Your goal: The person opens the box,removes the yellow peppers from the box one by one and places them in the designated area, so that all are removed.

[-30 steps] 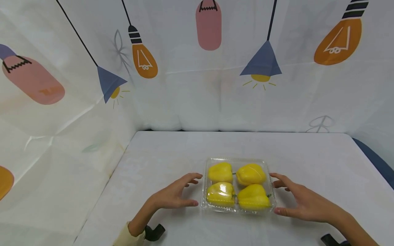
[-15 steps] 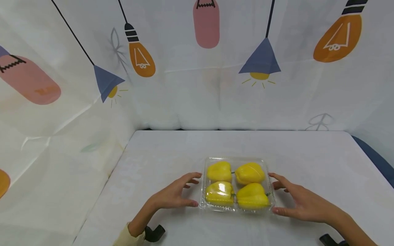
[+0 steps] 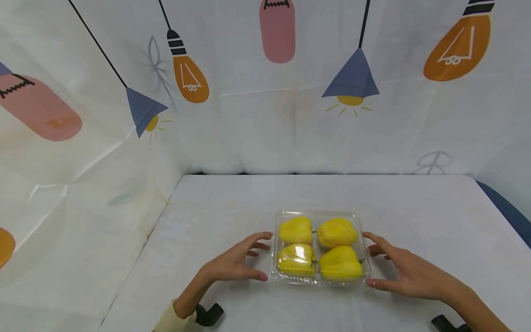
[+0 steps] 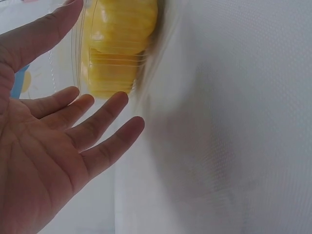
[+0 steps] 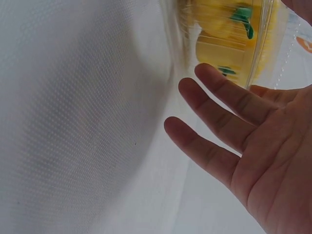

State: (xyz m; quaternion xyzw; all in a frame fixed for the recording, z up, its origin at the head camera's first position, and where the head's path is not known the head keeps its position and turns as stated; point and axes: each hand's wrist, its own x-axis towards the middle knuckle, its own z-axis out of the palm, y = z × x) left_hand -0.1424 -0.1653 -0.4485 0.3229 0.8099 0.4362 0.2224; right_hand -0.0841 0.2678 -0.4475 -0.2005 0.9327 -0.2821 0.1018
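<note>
A clear plastic clamshell box [image 3: 317,280] lies on the white table, with several yellow bell peppers [image 3: 339,263] inside it in two rows. Green stems show on some of them. My left hand [image 3: 236,262] is just left of the box, thumb and fingers spread apart and holding nothing. On the other side, my right hand [image 3: 408,273] is spread the same way, its fingertips close to the box's right edge; whether they touch it I cannot tell. Both wrist views show relaxed, spread fingers beside the box wall.
The white table [image 3: 232,203] reaches back to a white curtain [image 3: 249,129] printed with lamps and bulbs. More of this curtain hangs along the left side. A dark blue object [image 3: 508,210] shows past the table's right edge. Black wrist mounts [image 3: 209,315] sit on both forearms.
The head view has shifted very slightly. Both hands and the box of peppers keep the same places relative to each other.
</note>
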